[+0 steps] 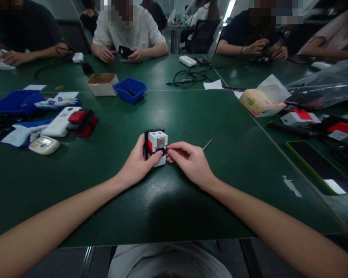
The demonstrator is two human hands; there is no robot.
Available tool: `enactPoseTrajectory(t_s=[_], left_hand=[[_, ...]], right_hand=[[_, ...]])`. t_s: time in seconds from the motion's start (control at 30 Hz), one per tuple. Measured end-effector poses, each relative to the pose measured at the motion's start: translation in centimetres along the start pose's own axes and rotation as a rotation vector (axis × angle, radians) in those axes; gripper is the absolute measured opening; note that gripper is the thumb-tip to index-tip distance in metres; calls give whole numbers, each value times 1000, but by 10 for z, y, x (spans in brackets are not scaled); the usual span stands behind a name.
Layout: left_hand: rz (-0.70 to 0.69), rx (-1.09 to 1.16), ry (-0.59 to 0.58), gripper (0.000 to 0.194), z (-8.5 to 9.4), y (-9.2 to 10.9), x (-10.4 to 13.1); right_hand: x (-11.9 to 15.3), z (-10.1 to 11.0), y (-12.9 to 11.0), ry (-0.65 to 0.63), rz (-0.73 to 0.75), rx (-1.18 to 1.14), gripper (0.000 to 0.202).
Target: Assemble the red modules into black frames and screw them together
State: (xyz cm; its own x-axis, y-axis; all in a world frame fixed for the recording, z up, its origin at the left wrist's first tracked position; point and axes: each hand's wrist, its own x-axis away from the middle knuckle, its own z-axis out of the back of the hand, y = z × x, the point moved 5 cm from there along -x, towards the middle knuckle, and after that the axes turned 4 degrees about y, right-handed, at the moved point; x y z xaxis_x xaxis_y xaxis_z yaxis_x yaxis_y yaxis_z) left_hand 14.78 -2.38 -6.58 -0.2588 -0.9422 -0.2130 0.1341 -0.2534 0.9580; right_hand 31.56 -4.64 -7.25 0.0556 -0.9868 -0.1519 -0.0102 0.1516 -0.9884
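My left hand point(138, 159) is closed around a small white box-shaped device point(159, 159) with a red side and a black plate along its left edge. The device is upright, just above or on the green table, and the left thumb presses on its front. A small black part point(162, 151) crosses that front below a clear square piece. At the device's right side, my right hand point(190, 160) pinches the end of this black part; the fingertips are partly hidden. Beyond the right knuckles a thin metal rod point(208, 144) sticks out, and I cannot tell whether the hand holds it.
Blue bins point(130, 90), a cardboard box point(102, 85) and a tissue box point(262, 102) stand further back. Gloves, a white mouse point(44, 145) and red-black parts point(82, 122) lie left. A green-edged phone point(321, 166) lies right. Several people sit opposite, handling parts.
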Motion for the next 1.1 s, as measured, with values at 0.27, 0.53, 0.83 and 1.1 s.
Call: enactPoseTrajectory(t_s=[0.27,0.53,0.83,1.1], left_hand=[[38,-4,16,54,1,2,-3],[54,28,5,55,1,1,-1],[144,219,50,56,2,-12,-4],[352,463,49,58,-1,-11,-1]], right_hand=[[0,-2,2,3,-2,-14,20],[1,-3,5,-8,-9,-23,22],[2,2,-16,-100,191,344,27],[0,33,-34,-265,69,1613,46]])
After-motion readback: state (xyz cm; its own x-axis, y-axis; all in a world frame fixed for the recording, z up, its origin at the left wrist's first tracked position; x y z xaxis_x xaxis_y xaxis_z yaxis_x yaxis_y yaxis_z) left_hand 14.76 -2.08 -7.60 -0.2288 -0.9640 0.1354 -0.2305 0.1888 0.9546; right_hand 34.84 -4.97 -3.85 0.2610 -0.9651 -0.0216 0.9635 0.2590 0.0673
